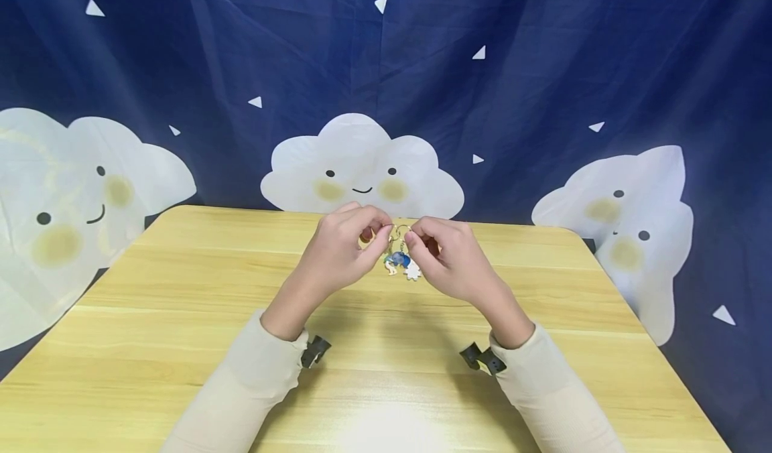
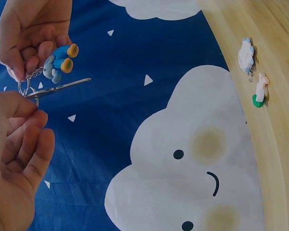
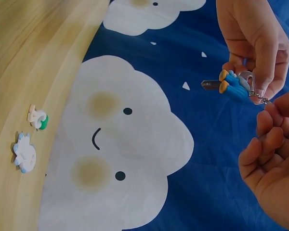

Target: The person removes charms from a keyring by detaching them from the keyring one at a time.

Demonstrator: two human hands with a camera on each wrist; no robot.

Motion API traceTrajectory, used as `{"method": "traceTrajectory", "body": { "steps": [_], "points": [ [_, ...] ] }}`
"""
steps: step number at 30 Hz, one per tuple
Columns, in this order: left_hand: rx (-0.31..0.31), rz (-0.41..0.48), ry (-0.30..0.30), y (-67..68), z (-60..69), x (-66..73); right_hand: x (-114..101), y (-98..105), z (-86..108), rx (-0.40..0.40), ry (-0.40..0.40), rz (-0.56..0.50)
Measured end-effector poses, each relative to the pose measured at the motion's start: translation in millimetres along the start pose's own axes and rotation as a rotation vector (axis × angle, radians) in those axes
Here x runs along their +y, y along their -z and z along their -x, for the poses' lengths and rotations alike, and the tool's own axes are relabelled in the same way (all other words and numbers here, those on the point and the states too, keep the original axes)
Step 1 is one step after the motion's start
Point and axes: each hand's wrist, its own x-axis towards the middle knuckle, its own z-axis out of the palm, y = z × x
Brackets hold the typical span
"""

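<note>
Above the table's far part, my left hand (image 1: 346, 245) pinches a metal ring carrying a key (image 2: 67, 86) between thumb and forefinger. Facing it, my right hand (image 1: 455, 255) pinches the other side of the linked metal rings (image 1: 402, 230). A small blue figure charm (image 2: 60, 62) with orange feet dangles from a short chain (image 3: 260, 97) between the hands. Beneath them on the table lie a white charm (image 3: 25, 153) with pale blue edges and a small white charm (image 3: 37, 117) with a green part. Fingertips hide where the rings meet.
The wooden table (image 1: 386, 326) stretches out under both forearms. Behind its far edge hangs a dark blue curtain (image 1: 313, 51) with smiling white clouds (image 1: 362, 165) and small white triangles. Black camera mounts (image 1: 315, 351) sit at both wrists.
</note>
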Motion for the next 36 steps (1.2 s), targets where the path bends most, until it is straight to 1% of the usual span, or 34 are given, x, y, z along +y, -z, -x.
{"method": "traceTrajectory", "body": {
  "steps": [16,23,36],
  "points": [
    [0.0,0.003,-0.005,1.9,-0.8,0.1,-0.2,0.0,0.2,0.0,0.007,0.0],
    [-0.026,-0.003,-0.026,1.7,-0.9,-0.6,-1.0,1.1,-0.4,-0.001,0.003,0.006],
    [-0.033,-0.001,-0.062,3.8,-0.1,-1.9,0.1,0.4,-0.4,-0.012,0.002,0.012]
  ]
}}
